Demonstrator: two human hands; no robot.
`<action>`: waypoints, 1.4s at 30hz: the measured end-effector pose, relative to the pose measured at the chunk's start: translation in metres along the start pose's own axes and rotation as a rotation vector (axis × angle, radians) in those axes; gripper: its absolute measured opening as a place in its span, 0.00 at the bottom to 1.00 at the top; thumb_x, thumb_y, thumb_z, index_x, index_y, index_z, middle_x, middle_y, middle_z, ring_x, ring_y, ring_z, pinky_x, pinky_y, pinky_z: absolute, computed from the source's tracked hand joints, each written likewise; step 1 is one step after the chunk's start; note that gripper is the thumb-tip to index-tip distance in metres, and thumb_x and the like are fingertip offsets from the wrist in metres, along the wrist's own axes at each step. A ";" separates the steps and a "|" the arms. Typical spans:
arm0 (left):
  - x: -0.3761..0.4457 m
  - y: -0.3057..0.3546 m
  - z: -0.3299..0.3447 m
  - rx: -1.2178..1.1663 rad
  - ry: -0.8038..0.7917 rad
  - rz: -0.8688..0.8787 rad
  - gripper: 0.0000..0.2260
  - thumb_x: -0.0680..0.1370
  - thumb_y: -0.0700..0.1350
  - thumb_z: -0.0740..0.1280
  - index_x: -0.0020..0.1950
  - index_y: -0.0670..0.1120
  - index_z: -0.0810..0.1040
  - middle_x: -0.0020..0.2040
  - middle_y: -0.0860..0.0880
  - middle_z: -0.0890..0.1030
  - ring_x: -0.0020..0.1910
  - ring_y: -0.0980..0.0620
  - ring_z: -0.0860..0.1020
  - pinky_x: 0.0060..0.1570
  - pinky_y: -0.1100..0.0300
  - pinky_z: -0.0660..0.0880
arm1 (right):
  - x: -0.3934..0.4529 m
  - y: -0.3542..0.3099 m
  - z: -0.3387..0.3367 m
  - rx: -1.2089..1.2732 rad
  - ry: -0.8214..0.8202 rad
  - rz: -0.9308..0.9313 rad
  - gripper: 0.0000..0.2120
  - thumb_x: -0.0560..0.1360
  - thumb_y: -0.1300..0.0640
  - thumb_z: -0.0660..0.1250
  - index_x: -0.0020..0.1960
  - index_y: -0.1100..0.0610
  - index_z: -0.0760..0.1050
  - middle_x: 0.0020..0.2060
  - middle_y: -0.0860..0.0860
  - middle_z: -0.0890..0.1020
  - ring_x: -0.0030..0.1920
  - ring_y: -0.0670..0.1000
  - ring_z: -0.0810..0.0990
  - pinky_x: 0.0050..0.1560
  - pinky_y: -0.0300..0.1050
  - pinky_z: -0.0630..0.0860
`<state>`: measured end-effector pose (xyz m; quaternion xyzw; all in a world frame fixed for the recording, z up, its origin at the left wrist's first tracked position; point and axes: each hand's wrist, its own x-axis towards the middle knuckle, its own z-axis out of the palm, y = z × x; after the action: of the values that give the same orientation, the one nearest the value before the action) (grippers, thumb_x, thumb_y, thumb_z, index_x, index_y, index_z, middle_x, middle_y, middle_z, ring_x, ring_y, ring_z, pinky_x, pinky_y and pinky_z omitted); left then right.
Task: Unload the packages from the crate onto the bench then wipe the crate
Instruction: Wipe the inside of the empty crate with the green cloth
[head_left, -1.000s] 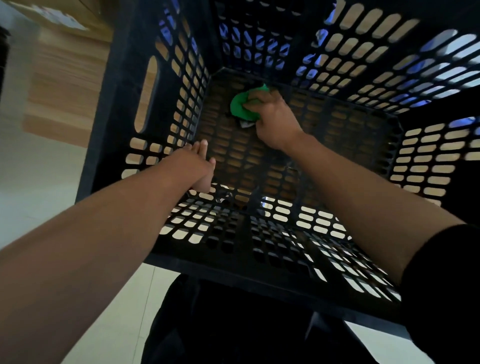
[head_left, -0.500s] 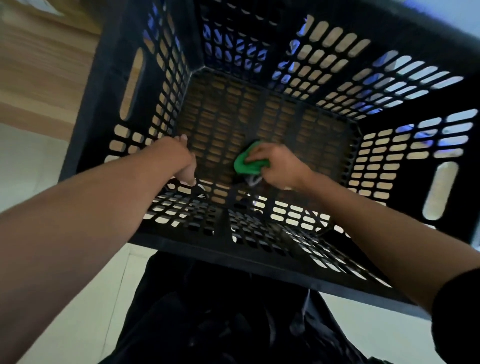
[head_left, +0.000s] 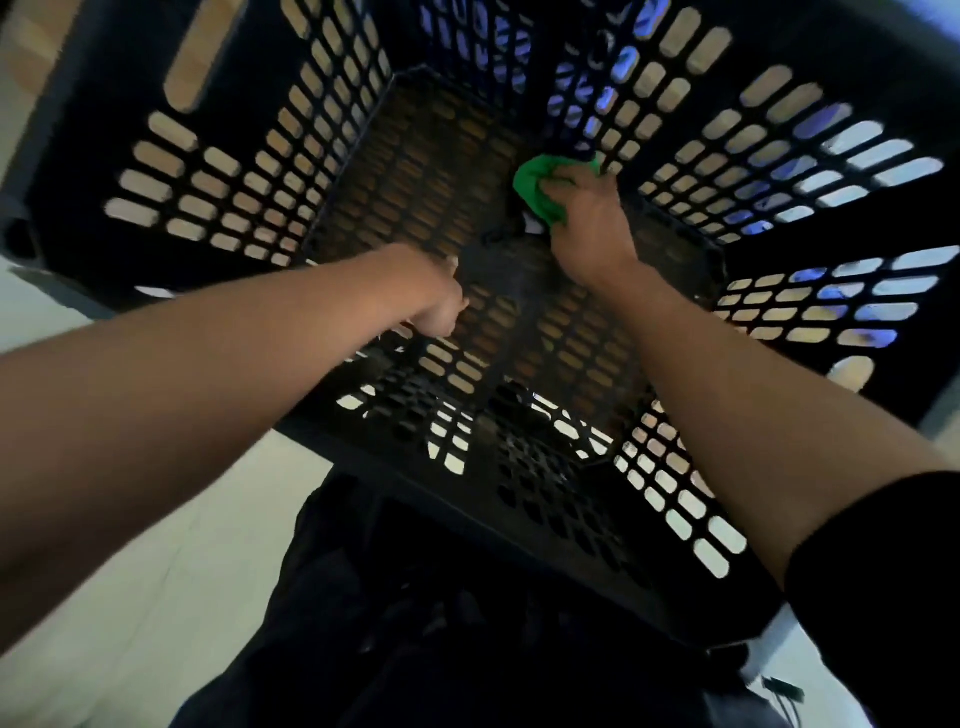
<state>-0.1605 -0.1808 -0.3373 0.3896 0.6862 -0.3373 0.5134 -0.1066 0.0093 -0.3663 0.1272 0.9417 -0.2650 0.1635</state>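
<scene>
I look down into a black slotted plastic crate that holds no packages. My right hand grips a green cloth and presses it against the crate's floor near the far right corner. My left hand is inside the crate at the near wall, its fingers curled down over the lattice; the fingertips are hidden. Both forearms reach in over the near rim.
The crate stands on a pale tiled floor. A wooden surface shows at the upper left beyond the crate. My dark clothing fills the bottom of the view under the near rim.
My right hand slid the green cloth from the near middle of the crate floor back out to the far right corner. My left hand stayed at the near wall.
</scene>
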 end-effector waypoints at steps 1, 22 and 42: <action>0.007 0.001 0.006 -0.013 -0.025 -0.022 0.33 0.83 0.53 0.56 0.82 0.59 0.39 0.83 0.43 0.37 0.82 0.36 0.49 0.78 0.39 0.59 | -0.003 -0.002 0.001 0.017 0.001 0.025 0.27 0.75 0.71 0.59 0.73 0.58 0.74 0.74 0.58 0.69 0.70 0.67 0.66 0.74 0.54 0.65; 0.001 -0.008 0.020 -0.035 -0.025 -0.020 0.35 0.85 0.47 0.58 0.81 0.65 0.37 0.79 0.50 0.26 0.81 0.43 0.34 0.78 0.35 0.49 | -0.080 -0.030 0.039 0.185 -0.266 -0.017 0.20 0.66 0.58 0.61 0.52 0.52 0.87 0.57 0.52 0.82 0.60 0.56 0.79 0.65 0.50 0.75; -0.007 -0.003 0.007 -0.078 -0.096 0.006 0.36 0.83 0.39 0.54 0.82 0.61 0.37 0.79 0.47 0.25 0.81 0.42 0.33 0.79 0.38 0.44 | -0.075 -0.030 0.052 0.053 -0.273 -0.023 0.16 0.72 0.65 0.68 0.59 0.55 0.79 0.61 0.55 0.73 0.62 0.60 0.75 0.60 0.47 0.72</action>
<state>-0.1585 -0.1892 -0.3318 0.3547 0.6724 -0.3270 0.5614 -0.0354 -0.0554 -0.3666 0.0836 0.9047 -0.3066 0.2836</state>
